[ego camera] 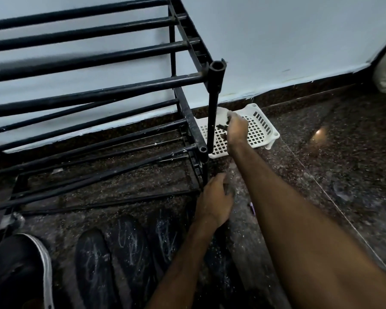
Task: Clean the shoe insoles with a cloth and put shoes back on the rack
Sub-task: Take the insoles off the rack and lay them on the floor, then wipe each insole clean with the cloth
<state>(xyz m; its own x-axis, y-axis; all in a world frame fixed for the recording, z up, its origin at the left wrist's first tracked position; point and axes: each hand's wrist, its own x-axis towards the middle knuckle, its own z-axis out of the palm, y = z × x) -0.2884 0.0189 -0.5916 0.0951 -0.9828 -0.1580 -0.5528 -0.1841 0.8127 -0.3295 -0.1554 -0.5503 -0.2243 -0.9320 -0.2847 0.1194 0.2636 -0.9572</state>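
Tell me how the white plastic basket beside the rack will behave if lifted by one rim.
The basket is probably light: thin white plastic, pierced all over. On the glossy stone floor it would likely slide when nudged. Lifted by one rim it may tilt and flex slightly, yet seems stiff enough to keep shape.

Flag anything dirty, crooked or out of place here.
White flecks and dust are scattered over the dark floor around the foot of the rack. The dark insoles lying in front of it are streaked with white marks. The rack holds no shoes; one shoe sits on the floor instead.
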